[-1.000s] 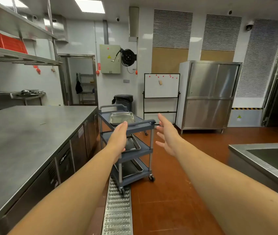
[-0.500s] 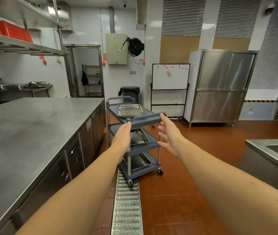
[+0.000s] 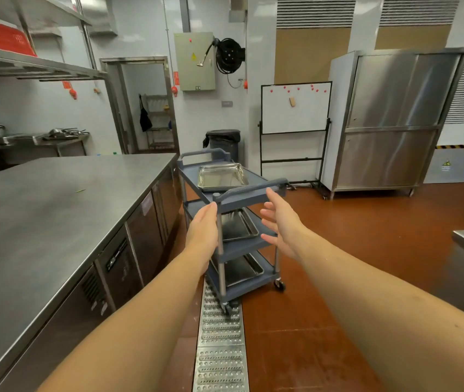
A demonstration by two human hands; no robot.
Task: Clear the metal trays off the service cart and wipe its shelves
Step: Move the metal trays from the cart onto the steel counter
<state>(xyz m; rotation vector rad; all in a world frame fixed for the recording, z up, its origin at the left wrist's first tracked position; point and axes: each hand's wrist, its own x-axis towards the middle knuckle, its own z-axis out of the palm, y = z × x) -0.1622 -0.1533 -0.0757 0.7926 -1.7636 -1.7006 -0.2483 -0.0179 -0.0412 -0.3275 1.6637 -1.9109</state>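
The left hand is hovering with its fingers straight and together, holding nothing, its fingertips just beside the near left corner of the cart handle. The right hand is hovering with its fingers spread wide, also holding nothing, just below the right part of that handle. The grey service cart is standing beside the steel counter with one near wheel resting on the floor drain grate, and it is carrying one metal tray per shelf: the top tray, the middle tray and the bottom tray.
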